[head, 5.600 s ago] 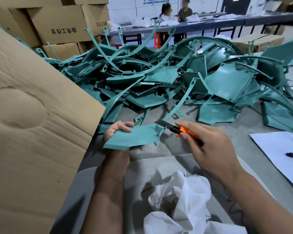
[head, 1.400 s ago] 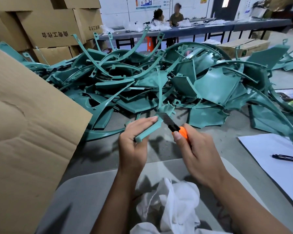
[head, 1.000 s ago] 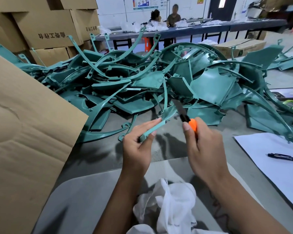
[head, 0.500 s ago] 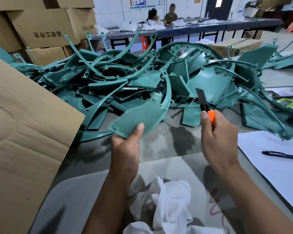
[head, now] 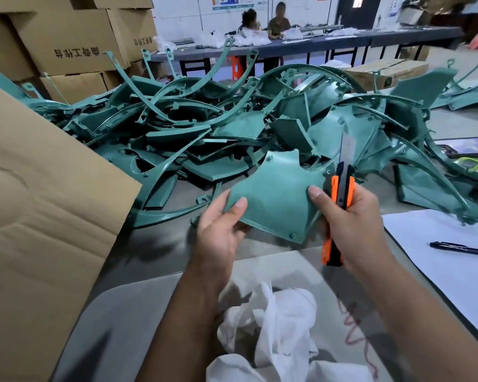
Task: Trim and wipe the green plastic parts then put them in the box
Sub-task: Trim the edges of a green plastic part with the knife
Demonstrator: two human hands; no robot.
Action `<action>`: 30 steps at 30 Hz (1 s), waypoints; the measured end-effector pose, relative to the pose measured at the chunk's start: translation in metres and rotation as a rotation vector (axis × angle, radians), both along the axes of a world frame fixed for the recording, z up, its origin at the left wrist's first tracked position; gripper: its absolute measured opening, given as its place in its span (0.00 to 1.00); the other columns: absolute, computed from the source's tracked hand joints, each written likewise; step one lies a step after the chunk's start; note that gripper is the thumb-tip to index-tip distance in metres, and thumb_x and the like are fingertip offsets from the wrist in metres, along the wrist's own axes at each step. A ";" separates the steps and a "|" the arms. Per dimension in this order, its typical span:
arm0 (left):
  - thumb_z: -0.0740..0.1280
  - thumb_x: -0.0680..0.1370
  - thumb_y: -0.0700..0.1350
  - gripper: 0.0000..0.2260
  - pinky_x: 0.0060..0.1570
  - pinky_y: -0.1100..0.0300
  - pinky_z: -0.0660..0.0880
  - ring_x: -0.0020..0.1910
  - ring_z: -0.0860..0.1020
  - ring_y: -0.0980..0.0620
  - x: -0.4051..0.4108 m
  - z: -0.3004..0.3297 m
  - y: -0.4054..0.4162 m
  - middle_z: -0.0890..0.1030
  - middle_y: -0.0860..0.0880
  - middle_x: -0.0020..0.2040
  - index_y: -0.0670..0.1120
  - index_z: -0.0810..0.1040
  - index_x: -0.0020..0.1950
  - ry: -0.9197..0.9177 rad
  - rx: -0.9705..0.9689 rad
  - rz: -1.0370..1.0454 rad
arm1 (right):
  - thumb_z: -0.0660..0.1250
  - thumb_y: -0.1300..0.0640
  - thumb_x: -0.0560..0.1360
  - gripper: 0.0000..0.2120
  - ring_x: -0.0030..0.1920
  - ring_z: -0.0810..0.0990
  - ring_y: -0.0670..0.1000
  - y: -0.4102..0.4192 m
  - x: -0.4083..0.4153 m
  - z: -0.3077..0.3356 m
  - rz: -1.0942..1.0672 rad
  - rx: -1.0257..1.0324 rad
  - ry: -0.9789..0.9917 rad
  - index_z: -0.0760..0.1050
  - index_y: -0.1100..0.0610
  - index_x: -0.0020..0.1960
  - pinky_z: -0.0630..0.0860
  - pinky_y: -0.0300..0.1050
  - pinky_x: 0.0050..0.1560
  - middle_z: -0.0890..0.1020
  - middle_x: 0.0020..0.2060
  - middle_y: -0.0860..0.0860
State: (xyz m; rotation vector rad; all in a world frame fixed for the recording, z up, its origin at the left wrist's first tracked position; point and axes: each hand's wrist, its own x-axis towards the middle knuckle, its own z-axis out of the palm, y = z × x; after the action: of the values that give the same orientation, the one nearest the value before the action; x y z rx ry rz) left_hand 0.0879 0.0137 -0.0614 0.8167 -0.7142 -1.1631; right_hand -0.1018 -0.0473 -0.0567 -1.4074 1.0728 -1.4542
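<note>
Two bare forearms, no sleeves, left hand, right hand

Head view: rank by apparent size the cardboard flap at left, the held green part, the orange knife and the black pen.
1. cardboard flap, though nearness inflates it
2. green part
3. orange knife
4. black pen; close to the knife in length, so that order is unsure

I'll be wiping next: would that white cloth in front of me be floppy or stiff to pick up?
Probably floppy: the white cloth lies crumpled in soft folds. Likely light, since it looks thin. It would hardly slide as one piece if pushed.
</note>
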 end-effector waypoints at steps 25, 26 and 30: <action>0.61 0.84 0.39 0.09 0.53 0.53 0.82 0.58 0.84 0.46 0.006 0.025 0.003 0.85 0.41 0.60 0.40 0.79 0.61 0.128 -0.127 0.264 | 0.59 0.36 0.83 0.19 0.27 0.73 0.47 0.013 0.006 -0.004 0.354 -0.532 0.730 0.67 0.44 0.37 0.66 0.40 0.30 0.70 0.25 0.43; 0.61 0.84 0.39 0.10 0.54 0.53 0.82 0.58 0.84 0.46 0.005 0.027 0.003 0.84 0.41 0.60 0.40 0.79 0.62 0.144 -0.137 0.269 | 0.59 0.36 0.83 0.19 0.26 0.72 0.47 0.013 0.006 -0.004 0.369 -0.536 0.739 0.66 0.43 0.36 0.65 0.39 0.30 0.70 0.25 0.43; 0.61 0.84 0.39 0.10 0.55 0.51 0.82 0.58 0.84 0.46 0.000 0.034 0.002 0.84 0.41 0.61 0.40 0.79 0.62 0.178 -0.131 0.288 | 0.60 0.37 0.83 0.17 0.25 0.70 0.47 0.017 0.008 -0.001 0.384 -0.569 0.736 0.64 0.39 0.36 0.60 0.34 0.31 0.67 0.24 0.43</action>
State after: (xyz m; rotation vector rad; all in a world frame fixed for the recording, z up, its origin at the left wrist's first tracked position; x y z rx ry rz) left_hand 0.0883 0.0155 -0.0276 0.6713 -0.5013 -0.9059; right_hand -0.0939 -0.0302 -0.0581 -2.5221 0.7374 -0.9962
